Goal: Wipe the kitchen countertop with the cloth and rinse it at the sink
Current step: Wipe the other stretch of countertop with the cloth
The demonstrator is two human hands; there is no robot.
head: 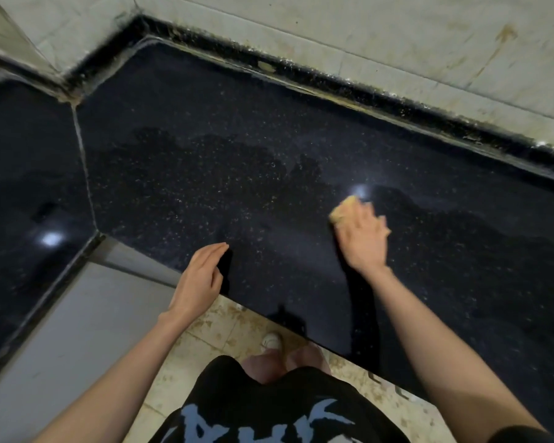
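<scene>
Wiping pass in progress on the countertop (269,187).
Largest first: the slab fills the frame, wet streaks at centre. The right hand (362,238) presses the cloth (344,209) flat, centre right; overlapping strokes toward the front edge work best. The left hand (199,279) is relaxed, holding nothing, lower centre.

One camera, worn on my head, looks steeply forward and down across the black countertop (237,174) toward the tiled wall (397,36) at its back, close enough that both my forearms reach in from the bottom edge. The wide lens bends the counter's edges. My shirt fills the lower centre.
</scene>
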